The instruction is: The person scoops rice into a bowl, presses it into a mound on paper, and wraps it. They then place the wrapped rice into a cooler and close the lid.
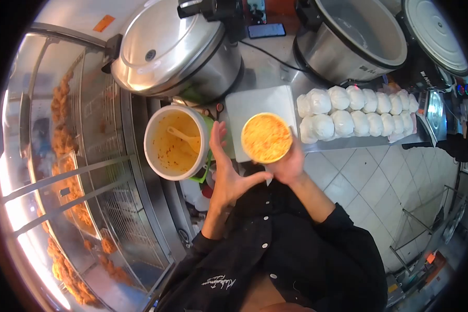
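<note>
My right hand [289, 165] is closed around a round bowl of yellow rice [267, 137], heaped to the rim, in front of my chest. My left hand [229, 169] is open beside it on the left, with thumb and fingers spread wide and nothing in them. To the left of that hand stands a white bucket [149, 140] with yellow-orange residue inside. A pale paddle-like spoon [184, 138] leans within the bucket. Behind the bowl, a whitish square board or sheet [260, 96] lies on the counter.
Two rows of white wrapped bundles [343, 124] line the counter at right. A lidded steel cooker [177, 52] stands at back left, an open one [348, 39] at back right. A phone [267, 30] lies between them. At left, a glass cabinet [96, 171] holds fried pieces.
</note>
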The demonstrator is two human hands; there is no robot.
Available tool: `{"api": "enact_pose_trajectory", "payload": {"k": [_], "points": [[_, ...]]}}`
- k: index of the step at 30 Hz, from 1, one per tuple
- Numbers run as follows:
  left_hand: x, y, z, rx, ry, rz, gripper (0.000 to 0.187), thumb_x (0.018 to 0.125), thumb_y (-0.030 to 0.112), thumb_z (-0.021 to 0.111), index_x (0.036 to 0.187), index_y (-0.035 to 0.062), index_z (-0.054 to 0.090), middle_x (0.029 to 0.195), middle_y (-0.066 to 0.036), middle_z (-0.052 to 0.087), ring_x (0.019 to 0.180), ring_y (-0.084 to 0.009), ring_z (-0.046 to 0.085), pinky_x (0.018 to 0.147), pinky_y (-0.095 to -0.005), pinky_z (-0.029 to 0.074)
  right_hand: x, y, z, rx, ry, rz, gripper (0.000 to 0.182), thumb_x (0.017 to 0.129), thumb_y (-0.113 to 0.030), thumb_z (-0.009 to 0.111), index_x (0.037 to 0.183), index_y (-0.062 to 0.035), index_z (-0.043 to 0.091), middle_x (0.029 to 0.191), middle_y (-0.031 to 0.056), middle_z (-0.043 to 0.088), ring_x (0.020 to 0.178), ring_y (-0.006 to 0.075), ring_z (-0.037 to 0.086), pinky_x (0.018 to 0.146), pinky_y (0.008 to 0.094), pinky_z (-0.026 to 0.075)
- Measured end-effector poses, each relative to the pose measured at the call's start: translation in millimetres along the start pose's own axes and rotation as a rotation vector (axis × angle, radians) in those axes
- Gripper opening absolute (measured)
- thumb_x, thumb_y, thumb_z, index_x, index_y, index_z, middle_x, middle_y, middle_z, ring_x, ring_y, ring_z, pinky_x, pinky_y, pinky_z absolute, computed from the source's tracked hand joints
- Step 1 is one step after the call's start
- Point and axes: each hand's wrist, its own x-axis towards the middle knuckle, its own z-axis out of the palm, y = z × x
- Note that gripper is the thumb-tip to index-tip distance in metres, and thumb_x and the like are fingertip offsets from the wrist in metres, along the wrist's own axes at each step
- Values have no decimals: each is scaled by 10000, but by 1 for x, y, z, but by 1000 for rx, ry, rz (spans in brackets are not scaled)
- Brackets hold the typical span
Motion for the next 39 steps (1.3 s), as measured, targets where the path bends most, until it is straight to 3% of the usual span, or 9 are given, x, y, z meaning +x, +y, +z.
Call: {"api": "enact_pose_trajectory", "payload": {"k": [4,5,9,11,12,14,21,29,39], "points": [[-34,-41,17,-405,-51,-258,990,818,337,873,1581,54,308,1470,-179,466,1323,-319,509,1118,-462,399,4,-34,-1,-501,558,-248,647,1066,-546,330,1507,-87,443,1491,132,519,1374,295,503,1143,435,405],[-43,-55,18,-372,-134,-339,817,880,276,817,1534,42,387,1448,-162,497,1285,-277,534,1092,-425,424,8,-42,-5,-496,565,-232,647,1066,-546,330,1507,-87,443,1491,132,519,1374,295,503,1143,435,405],[-72,-87,29,-244,-178,-467,422,995,152,686,1383,22,580,1281,-117,633,1128,-205,628,1000,-359,505,21,-66,-47,-1517,408,-384,538,975,-411,599,1363,-41,554,1347,166,575,1242,303,570,1046,425,468],[-81,-106,37,-259,-134,-489,420,992,156,688,1378,26,586,1251,-118,645,1118,-205,634,992,-358,511,28,-55,-74,-2138,264,-428,496,867,-331,740,1297,-113,625,1283,183,557,1109,350,593,948,430,487],[-84,-112,40,-275,-96,-504,417,988,160,691,1373,31,592,1221,-119,657,1107,-204,640,983,-358,517,25,-43,-102,-2136,258,-419,496,867,-331,740,1297,-113,625,1283,183,557,1109,350,593,948,430,487],[-80,-120,44,-223,-85,-507,419,977,149,697,1365,29,594,1201,-122,665,1101,-214,646,984,-355,513,13,-24,-164,-2756,155,-192,530,830,-374,768,1302,-173,635,1209,158,564,1005,341,587,845,424,485],[-56,-163,68,214,-36,-147,398,872,102,726,1258,44,650,1284,-164,627,1224,-364,582,1061,-441,453,23,-15,-160,-2782,207,-110,543,832,-421,771,1312,-204,639,1159,136,554,945,311,565,765,422,455],[-61,-186,76,305,-114,-78,408,841,97,736,1238,57,654,1347,-159,605,1283,-380,541,1095,-483,422,31,0,-163,-2776,447,14,622,859,-448,755,1403,-217,563,1221,150,516,1001,332,558,782,463,449],[-68,-199,65,176,-119,-58,373,868,83,721,1234,47,661,1353,-184,616,1288,-390,558,1111,-463,440,38,-15,-131,-2669,304,320,725,793,-234,843,1440,-172,523,1289,171,498,1050,417,625,853,502,541]]}}
